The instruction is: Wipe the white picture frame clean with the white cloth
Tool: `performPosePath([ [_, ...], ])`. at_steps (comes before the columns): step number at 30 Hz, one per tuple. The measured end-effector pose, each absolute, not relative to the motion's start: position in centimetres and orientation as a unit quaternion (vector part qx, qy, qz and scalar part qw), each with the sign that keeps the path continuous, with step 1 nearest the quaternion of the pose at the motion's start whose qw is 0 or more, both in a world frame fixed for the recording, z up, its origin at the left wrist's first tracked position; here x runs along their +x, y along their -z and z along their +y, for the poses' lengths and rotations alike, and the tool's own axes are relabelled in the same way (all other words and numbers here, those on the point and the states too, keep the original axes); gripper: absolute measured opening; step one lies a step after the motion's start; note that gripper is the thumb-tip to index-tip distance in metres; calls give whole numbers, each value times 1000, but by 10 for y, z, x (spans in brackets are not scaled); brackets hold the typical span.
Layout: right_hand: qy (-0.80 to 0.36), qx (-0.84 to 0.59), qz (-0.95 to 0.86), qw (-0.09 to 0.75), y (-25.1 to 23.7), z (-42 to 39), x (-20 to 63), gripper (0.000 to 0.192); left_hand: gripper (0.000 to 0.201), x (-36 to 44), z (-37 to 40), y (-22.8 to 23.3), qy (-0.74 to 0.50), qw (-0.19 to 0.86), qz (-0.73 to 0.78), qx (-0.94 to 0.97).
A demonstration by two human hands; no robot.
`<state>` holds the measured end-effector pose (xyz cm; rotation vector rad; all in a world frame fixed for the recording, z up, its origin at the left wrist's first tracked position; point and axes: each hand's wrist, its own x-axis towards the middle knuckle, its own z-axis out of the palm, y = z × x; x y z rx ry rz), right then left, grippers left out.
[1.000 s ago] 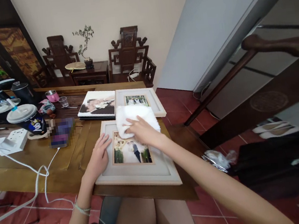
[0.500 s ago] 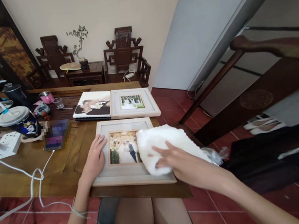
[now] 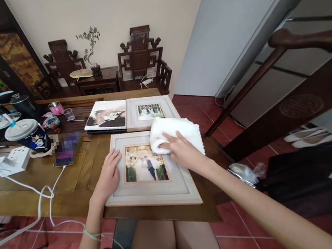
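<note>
Hands (image 3: 179, 150) press cloth (image 3: 175, 133) onto frame (image 3: 153, 191).

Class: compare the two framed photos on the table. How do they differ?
The near frame looks larger; the far frame smaller. The near frame is touched by the left hand and the towel; the far frame lies untouched. Both lie flat, pale-framed.

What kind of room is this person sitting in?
Most likely a home sitting room: carved wooden chairs stand by the wall, a potted plant sits between them, and framed photos lie on a wooden table.
</note>
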<state>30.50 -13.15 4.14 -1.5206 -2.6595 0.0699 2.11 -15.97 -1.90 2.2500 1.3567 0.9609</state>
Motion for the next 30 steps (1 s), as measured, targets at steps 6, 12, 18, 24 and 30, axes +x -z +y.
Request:
performPosePath([
  [6, -45, -455, -889, 7, -52, -171, 306, 62, 50, 24, -162, 18, -345, 172, 496, 778],
  [12, -138, -425, -893, -50, -82, -246, 309, 55, 52, 24, -160, 21, -344, 153, 502, 779],
  [18, -152, -384, -908, -63, -84, -242, 261, 48, 50, 25, -159, 21, -353, 157, 506, 771],
  [24, -165, -304, -938, -15, -65, -230, 207, 45, 42, 24, -160, 13, -327, 177, 507, 777],
  [30, -197, -381, -903, -25, -68, -239, 262, 52, 40, 22, -159, 13, -326, 171, 488, 791],
])
